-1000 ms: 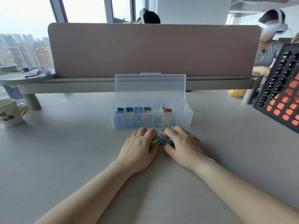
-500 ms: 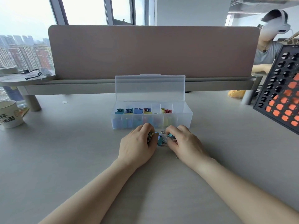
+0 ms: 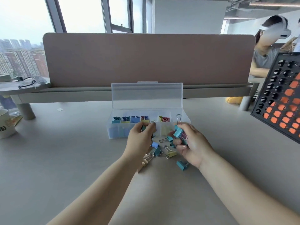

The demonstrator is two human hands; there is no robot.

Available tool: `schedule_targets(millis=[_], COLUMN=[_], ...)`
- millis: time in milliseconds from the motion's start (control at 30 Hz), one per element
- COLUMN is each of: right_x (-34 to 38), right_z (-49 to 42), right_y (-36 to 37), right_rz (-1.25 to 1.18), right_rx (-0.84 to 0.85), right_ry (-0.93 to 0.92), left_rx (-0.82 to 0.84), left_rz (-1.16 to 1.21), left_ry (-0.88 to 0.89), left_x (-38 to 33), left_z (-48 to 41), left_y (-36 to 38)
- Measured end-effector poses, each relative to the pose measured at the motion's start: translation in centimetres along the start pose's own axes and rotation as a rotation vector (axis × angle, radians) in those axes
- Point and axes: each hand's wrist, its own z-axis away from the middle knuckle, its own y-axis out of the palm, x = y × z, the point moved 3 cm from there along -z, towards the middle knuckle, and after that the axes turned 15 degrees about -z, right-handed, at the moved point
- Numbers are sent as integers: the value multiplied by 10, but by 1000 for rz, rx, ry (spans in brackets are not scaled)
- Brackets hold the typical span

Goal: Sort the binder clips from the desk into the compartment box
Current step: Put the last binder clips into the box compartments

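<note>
Head view: two hands with binder clips, one compartment box.

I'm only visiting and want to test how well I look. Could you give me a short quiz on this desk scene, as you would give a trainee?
1. True or false: the lid of the compartment box stands open.
2. What colour is the binder clip that the right hand holds up? A red, B teal, C black.
3. Fill in: the cup stands on the same side of the desk as the person's ___ hand.
Key: 1 true; 2 B; 3 left, the cup is on the side of the left hand.
</note>
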Motion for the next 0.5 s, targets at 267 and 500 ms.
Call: schedule_targets(millis=[267, 500], right_x=[32, 78], right_z=[-12, -55], right_y=[-1, 13], right_rz=[-246, -12], right_rx=[6, -142], right_ry=[292, 89], left_rx=[243, 172], left_rz=[452, 528], left_ry=[-344, -377], left_x=[-42, -73], left_z=[-22, -73], left_y=[37, 78])
